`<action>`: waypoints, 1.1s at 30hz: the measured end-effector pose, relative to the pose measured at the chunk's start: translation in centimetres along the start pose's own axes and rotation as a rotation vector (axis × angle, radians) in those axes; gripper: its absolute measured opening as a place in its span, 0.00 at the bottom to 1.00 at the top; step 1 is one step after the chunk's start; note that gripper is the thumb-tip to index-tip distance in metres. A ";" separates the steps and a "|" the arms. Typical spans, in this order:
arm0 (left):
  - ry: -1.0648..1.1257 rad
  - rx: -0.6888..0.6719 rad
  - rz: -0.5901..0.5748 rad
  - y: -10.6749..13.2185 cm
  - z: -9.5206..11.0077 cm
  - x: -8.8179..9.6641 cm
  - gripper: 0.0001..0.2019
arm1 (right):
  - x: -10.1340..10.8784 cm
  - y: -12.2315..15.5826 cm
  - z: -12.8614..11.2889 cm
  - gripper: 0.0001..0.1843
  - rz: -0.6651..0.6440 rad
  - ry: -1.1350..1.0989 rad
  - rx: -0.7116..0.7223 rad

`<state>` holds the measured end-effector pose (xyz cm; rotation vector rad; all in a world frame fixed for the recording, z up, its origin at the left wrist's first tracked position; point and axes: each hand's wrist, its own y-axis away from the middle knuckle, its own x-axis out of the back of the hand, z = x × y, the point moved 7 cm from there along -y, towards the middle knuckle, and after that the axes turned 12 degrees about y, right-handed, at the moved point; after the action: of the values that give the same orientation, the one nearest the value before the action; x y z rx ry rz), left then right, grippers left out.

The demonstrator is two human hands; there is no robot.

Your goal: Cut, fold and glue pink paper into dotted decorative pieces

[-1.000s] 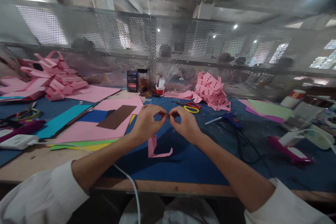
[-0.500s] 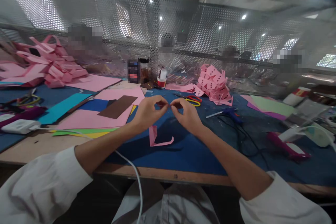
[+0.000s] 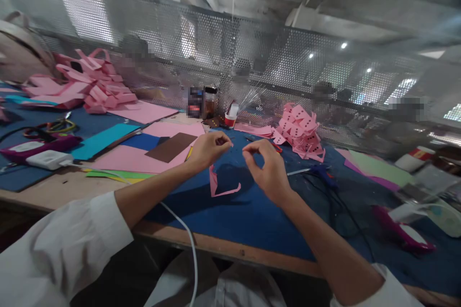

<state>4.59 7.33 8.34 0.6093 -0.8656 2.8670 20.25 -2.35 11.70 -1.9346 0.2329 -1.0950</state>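
My left hand (image 3: pixel 211 149) is raised over the blue mat (image 3: pixel 194 216), its thumb and fingers pinched together. A tiny pink bit shows at its fingertips, too small to name. Just to the right, my right hand (image 3: pixel 268 168) is curled with thumb and index finger brought together in a ring. Whatever is between those fingertips, if anything, is too small to see. A narrow gap separates the two hands. Below and between them, a folded pink paper strip (image 3: pixel 213 186) rests on the mat, bent into an angular shape with one end turned up.
Pink sheets, a brown paper piece (image 3: pixel 172 147) and a turquoise strip (image 3: pixel 104 140) lie left. Pink paper heaps stand at back left (image 3: pixel 103 81) and right (image 3: pixel 299 129). A blue glue gun (image 3: pixel 322 172) lies right. A white cable (image 3: pixel 190 240) crosses the front edge.
My hands have moved apart from touching fingertips, the right one going rightward and slightly down. The view has tilted and shifted. The pink strip stays on the mat.
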 end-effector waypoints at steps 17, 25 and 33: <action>-0.052 0.055 0.040 -0.6 -1.2 0.9 0.09 | -5.0 3.6 -5.1 0.11 -0.368 0.290 0.310; -0.048 0.082 -0.012 -0.8 -1.7 0.8 0.12 | -4.9 3.4 -4.3 0.02 -0.356 0.345 0.323; -0.012 0.137 -0.084 -1.1 -2.7 0.4 0.12 | -4.4 2.6 -2.1 0.04 -0.325 0.365 0.256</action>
<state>3.49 9.73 7.07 0.6597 -0.6327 2.8663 16.63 -2.89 7.53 -1.5676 -0.0286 -1.6110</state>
